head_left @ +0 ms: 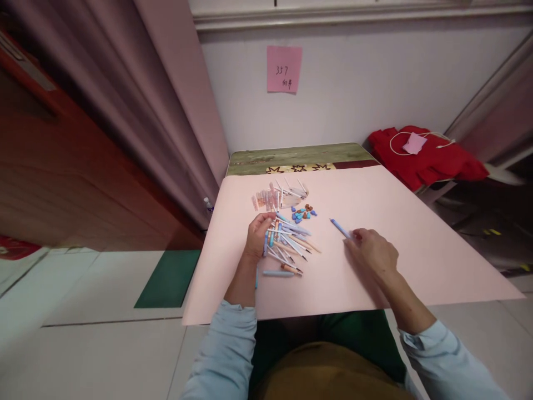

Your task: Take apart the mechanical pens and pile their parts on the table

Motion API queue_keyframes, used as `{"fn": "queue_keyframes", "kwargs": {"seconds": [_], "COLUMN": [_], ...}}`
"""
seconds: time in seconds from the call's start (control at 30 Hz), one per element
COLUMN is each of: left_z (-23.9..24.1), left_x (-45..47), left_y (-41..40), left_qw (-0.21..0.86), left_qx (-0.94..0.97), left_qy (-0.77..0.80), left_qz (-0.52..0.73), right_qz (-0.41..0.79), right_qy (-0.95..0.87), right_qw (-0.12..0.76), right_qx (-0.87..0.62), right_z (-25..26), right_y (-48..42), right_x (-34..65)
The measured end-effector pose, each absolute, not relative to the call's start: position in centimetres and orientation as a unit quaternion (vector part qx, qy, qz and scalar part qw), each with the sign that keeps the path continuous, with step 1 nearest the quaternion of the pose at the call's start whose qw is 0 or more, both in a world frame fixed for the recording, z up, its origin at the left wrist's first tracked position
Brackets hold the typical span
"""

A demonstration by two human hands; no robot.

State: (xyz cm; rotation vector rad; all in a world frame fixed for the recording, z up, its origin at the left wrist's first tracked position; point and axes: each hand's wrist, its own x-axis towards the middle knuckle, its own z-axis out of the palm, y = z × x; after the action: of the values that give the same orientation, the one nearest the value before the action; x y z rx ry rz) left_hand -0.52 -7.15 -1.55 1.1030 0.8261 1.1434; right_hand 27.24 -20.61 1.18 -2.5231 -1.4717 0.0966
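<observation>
My right hand is closed on the end of a blue pen, held a little above the pink sheet, right of the pile. My left hand is at the left edge of a loose pile of pen parts, thumb and fingers pinched together. Whatever they hold is too small to make out. White refills with dark tips and blue, teal and tan barrels lie across each other in the pile. Behind it lie small blue and brown caps. A light blue barrel rests nearer to me.
Pink clear-looking pieces and a clear bag with white refills lie at the back of the pink sheet. A red cloth with a white cable is at the back right. The wall carries a pink note.
</observation>
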Motion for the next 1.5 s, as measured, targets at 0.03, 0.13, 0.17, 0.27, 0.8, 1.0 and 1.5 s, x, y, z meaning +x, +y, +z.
{"fn": "queue_keyframes", "kwargs": {"seconds": [0.03,0.13,0.17,0.27,0.8,1.0,1.5], "left_z": [-1.6,-1.7,-1.7,-1.6,-0.4,-0.6,-0.8], "left_x": [-0.5,-0.6,-0.6,-0.7,-1.6,-1.7,-1.2], "left_y": [-7.1,-7.1,-7.1,-7.2,-7.6,-7.6,-7.4], "left_qw": [0.627,0.632,0.633,0.625,0.707,0.661,0.644], "left_qx": [0.477,0.474,0.476,0.490,0.466,0.506,0.504], "left_qy": [0.359,0.353,0.350,0.344,0.313,0.334,0.361], "left_qz": [0.500,0.500,0.501,0.500,0.430,0.442,0.448], "right_qz": [0.036,0.048,0.057,0.168,0.716,0.690,0.640], "right_qy": [-0.501,-0.489,-0.482,-0.476,-0.283,-0.325,-0.341], "right_qw": [0.094,0.099,0.123,0.284,0.426,0.404,0.379], "right_qx": [-0.859,-0.865,-0.866,-0.815,-0.475,-0.506,-0.575], "right_z": [1.2,2.0,2.3,3.6,4.3,3.2,4.0], "right_y": [-20.8,-20.3,-20.0,-18.8,-14.2,-14.4,-15.0], "right_x": [27.4,27.0,26.4,23.5,12.6,12.3,12.6]}}
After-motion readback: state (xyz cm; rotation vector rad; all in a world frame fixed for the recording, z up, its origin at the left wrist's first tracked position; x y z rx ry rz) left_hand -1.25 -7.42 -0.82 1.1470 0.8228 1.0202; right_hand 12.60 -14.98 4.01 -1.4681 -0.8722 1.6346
